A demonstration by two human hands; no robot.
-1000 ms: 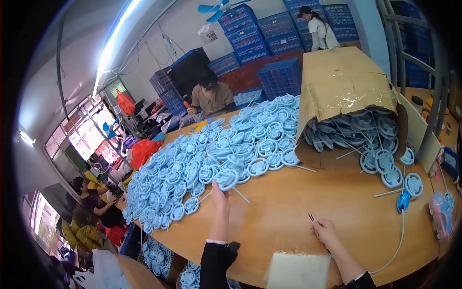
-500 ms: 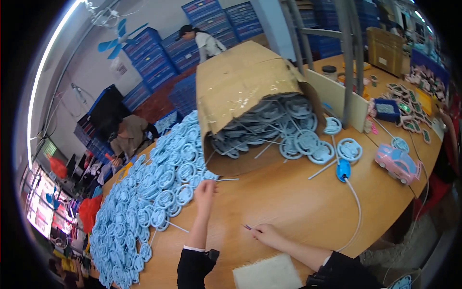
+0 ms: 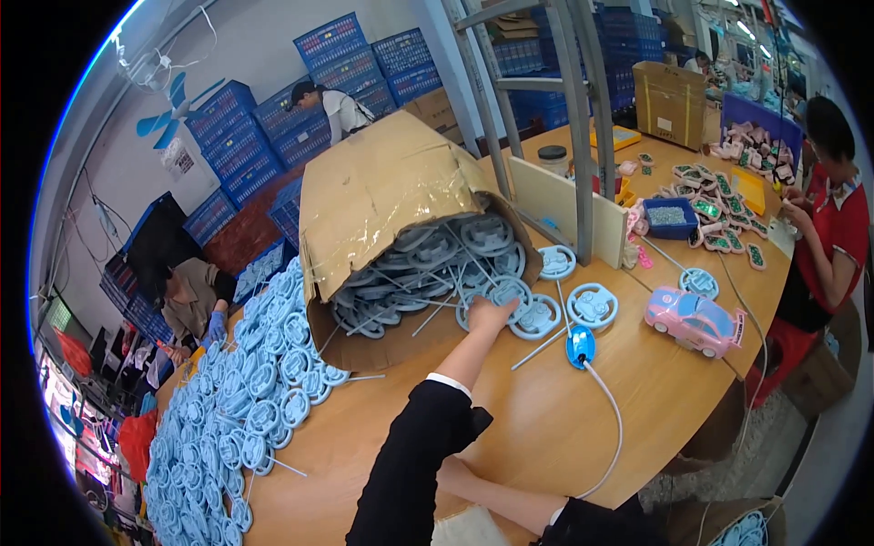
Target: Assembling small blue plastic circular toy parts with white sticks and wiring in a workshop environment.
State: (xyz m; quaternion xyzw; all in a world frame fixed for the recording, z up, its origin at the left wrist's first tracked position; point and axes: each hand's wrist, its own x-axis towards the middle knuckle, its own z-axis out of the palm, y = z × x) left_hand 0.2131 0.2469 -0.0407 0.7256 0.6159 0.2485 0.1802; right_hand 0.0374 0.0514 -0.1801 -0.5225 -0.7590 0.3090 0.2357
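Observation:
My left hand (image 3: pixel 492 316) is at the mouth of a cardboard box (image 3: pixel 387 173) lying on its side. Its fingers are curled onto a light-blue plastic wheel (image 3: pixel 510 289), round with a thin stick, like a toy steering wheel. More such wheels (image 3: pixel 401 273) fill the box. Below my left sleeve lies my right hand (image 3: pixel 452 475), mostly covered, so its fingers are hidden. Right of the box, one wheel (image 3: pixel 592 305) rests near a blue oval piece (image 3: pixel 580 348) with a white cable. A pale flat pad (image 3: pixel 469 530) shows partly under my arms.
A big heap of light-blue wheels (image 3: pixel 228 419) covers the table's left side. A pink toy car (image 3: pixel 692 320), a blue bin (image 3: pixel 669 218) and pink parts with green boards (image 3: pixel 719 205) stand right. Metal posts (image 3: pixel 572 136) rise behind. Other people work at left and right.
My left hand has moved from beside the heap, rightward and away from me, to the wheels at the box mouth. My right hand, which held something thin, is now mostly hidden. The view has shifted right.

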